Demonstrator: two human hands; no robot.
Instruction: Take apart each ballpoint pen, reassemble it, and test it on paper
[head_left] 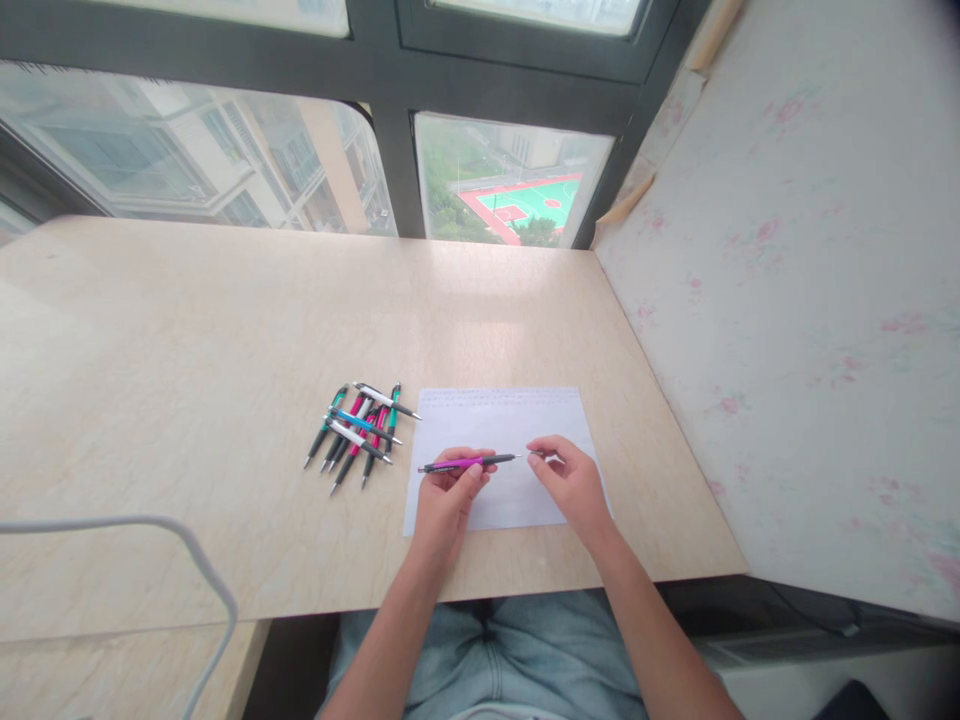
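Note:
My left hand [448,490] is closed around a purple pen [466,463] with a black grip section. The pen lies level over the paper, its thin front end pointing right. My right hand [570,484] is closed in a pinch just right of that end, apart from it. Between its thumb and forefinger shows a small pen tip [535,454], mostly hidden by the fingers. Under both hands lies a white sheet of paper [510,425] with lines of small writing along its top edge.
Left of the paper lies a criss-crossed pile of several pens, among them a white pen [381,398] and a blue pen [360,422]. A grey cable [180,530] loops over the wooden table [225,400] at lower left. Windows border the far edge, a papered wall [795,300] the right.

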